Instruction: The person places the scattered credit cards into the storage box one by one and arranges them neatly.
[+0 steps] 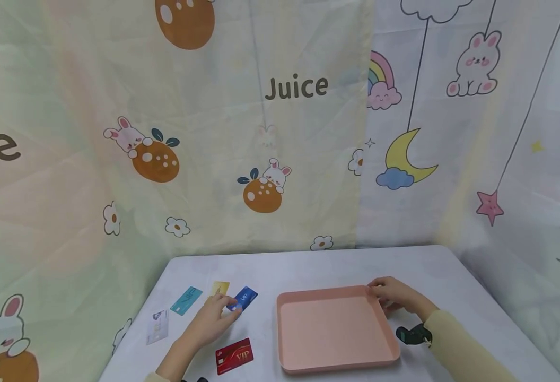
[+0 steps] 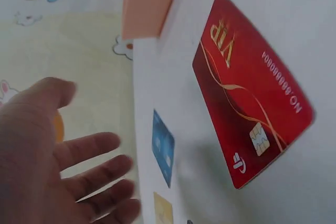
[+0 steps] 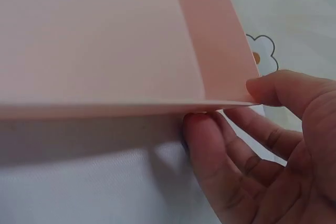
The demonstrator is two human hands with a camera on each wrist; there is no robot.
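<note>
My right hand (image 1: 396,294) grips the far right corner of a pink tray (image 1: 337,329). In the right wrist view the thumb lies at the tray's rim and the other fingers curl against its outer side and underneath. My left hand (image 1: 213,321) hovers over the left of the table, fingers spread and nothing held in the left wrist view. Its fingertips overlap a blue VIP card (image 1: 247,297) and a yellow card (image 1: 220,287) in the head view. Nearer to me lies a red VIP card (image 1: 234,356).
A teal card (image 1: 186,301) and a pale silver card (image 1: 158,327) lie further left on the white table (image 1: 404,260). Patterned cloth curtains (image 1: 299,138) surround the table at the back and both sides.
</note>
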